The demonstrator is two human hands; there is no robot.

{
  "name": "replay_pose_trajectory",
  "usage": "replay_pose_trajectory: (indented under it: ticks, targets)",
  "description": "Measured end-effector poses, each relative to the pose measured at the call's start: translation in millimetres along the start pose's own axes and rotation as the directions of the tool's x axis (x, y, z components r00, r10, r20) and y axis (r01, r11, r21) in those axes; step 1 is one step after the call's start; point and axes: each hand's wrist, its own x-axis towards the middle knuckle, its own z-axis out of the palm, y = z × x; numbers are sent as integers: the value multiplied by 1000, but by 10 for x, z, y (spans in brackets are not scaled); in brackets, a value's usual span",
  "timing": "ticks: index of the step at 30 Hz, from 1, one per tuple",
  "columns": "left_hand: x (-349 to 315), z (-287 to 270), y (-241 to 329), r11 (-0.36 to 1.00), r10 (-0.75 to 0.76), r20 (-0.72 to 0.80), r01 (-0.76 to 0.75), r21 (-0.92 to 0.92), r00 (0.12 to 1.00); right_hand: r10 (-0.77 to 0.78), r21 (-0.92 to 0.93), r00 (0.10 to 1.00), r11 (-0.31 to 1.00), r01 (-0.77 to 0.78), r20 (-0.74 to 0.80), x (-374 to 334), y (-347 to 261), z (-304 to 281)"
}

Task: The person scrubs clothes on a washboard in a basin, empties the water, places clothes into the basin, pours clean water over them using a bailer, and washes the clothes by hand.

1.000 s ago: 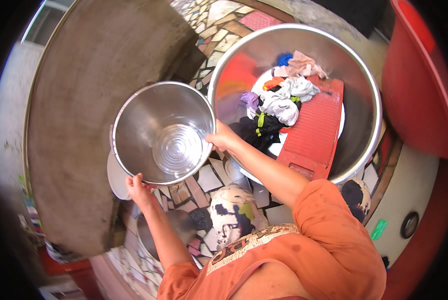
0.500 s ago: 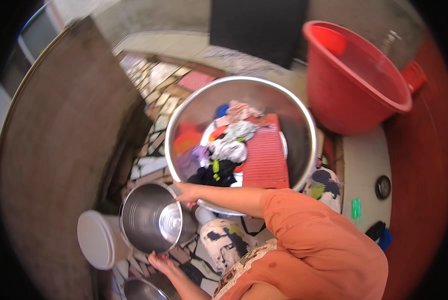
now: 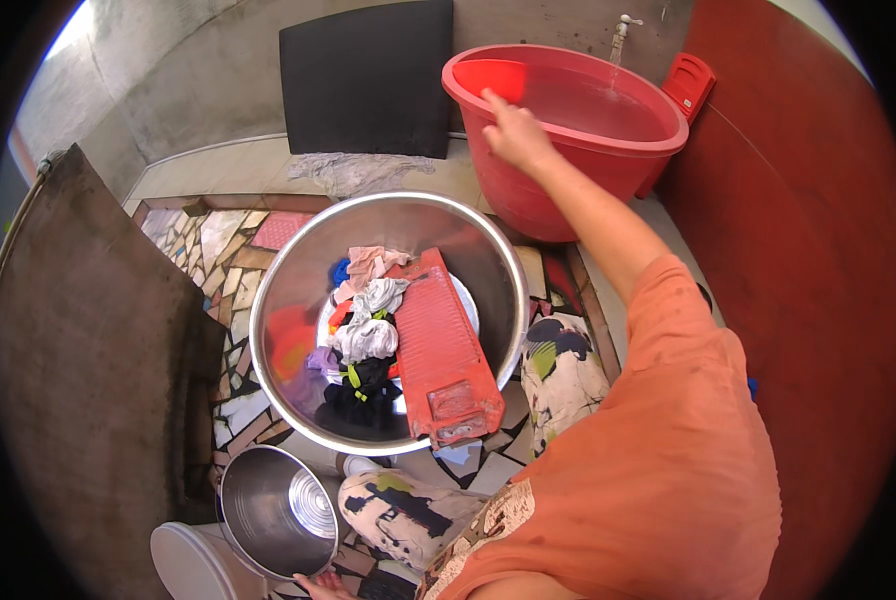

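My right hand (image 3: 518, 135) is stretched over the near rim of the big red plastic tub (image 3: 528, 190), holding nothing, its index finger extended. Just beyond its fingertips a bright red plastic piece (image 3: 493, 76) sits inside the tub. My left hand (image 3: 323, 586), partly cut off by the lower edge, grips the rim of a steel pot (image 3: 268, 500) whose open mouth faces up. Between them stands a wide metal basin (image 3: 505, 290). A red washboard (image 3: 443, 340) leans in it beside crumpled clothes (image 3: 366, 335), white, pink, purple and black.
A tap (image 3: 620, 35) runs water into the tub. A white lidded bucket (image 3: 183, 565) stands by the pot. A black panel (image 3: 368, 80) leans on the back wall. A brown slab (image 3: 88, 330) rises at left, a red wall (image 3: 798, 250) at right.
My right hand has let go of the steel pot and swung up to the red tub. The pot is lower in view, with my left hand still at its rim. The view has turned right.
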Motion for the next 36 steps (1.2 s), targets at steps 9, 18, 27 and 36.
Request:
replay_pose_trajectory:
  ticks: [9,18,27,36]
  targets:
    - [-687,307,778,795,574,260,-604,48,777,282,-386,930,905,-177,234,-441,1505,-160]
    - [-2935,1965,791,538,228,946,-840,75,231,12,-389,1000,921,-17,-15,-808,1044,473]
    - [-2515,3124,-1029,90,-338,846,-880,466,413,193,58,410,848,-526,891,-2280,155,2540]
    - [-2367,3052,-1523,758,-488,776,-248,604,398,298,142,291,435,-889,909,-3056,-312,3341]
